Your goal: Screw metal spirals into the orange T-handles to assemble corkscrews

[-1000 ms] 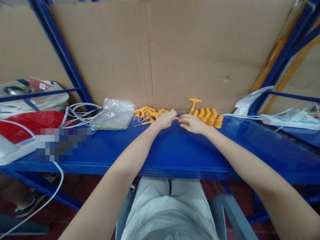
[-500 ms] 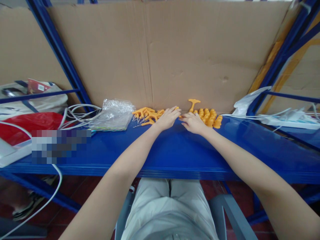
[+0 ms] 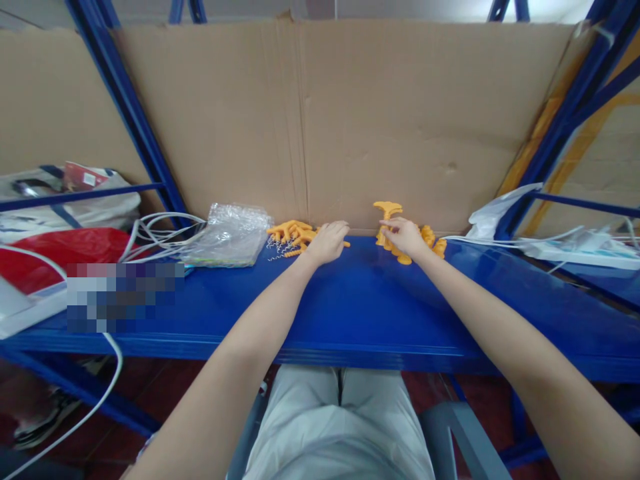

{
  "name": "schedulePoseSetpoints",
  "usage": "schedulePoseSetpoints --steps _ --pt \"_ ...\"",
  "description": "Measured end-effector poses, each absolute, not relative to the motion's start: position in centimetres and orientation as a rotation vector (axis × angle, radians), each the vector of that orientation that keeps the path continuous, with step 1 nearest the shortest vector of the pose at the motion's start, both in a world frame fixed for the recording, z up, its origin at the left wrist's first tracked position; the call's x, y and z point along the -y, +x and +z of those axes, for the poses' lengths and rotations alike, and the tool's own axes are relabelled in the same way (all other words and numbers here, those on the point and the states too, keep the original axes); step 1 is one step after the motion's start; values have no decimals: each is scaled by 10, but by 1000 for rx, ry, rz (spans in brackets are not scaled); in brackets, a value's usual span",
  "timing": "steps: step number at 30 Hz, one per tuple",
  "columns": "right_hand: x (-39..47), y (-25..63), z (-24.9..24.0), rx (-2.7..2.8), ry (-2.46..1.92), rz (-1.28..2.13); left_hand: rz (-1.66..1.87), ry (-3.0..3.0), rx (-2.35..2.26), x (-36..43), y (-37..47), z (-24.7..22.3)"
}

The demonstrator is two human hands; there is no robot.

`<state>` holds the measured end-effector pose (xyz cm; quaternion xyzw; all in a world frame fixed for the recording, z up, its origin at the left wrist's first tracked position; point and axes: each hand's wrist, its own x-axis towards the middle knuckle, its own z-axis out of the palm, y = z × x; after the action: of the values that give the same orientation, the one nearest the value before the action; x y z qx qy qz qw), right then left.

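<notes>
My left hand (image 3: 328, 241) is curled palm down at the right end of a pile of orange T-handled corkscrews (image 3: 290, 231) with bare metal spirals. An orange plastic piece (image 3: 347, 245) sticks out beneath its fingers; the rest of the piece is hidden. My right hand (image 3: 404, 236) pinches an orange T-handled corkscrew (image 3: 395, 209), its lower part covered by the fingers. Just behind it, another T-handle (image 3: 384, 205) stands upright. Around and under this hand are several orange sleeves (image 3: 440, 247), partly hidden by it.
Clear plastic bags (image 3: 227, 237) lie left of the pile, beside white cables (image 3: 165, 223) and a red bag (image 3: 75, 252). Cardboard (image 3: 390, 120) closes the back of the blue table (image 3: 350, 300). A white power strip (image 3: 585, 250) lies far right.
My hands were close together at the middle; now they are apart. The left went left towards the pile. The right moved right, and a second T-handle now shows beside the standing one.
</notes>
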<state>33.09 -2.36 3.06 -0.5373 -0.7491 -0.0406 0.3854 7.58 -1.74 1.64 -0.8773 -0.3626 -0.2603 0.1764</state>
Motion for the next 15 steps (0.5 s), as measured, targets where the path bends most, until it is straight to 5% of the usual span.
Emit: schedulePoseSetpoints --steps 15 --pt "-32 310 55 1726 -1526 362 -568 -2514 1085 26 81 18"
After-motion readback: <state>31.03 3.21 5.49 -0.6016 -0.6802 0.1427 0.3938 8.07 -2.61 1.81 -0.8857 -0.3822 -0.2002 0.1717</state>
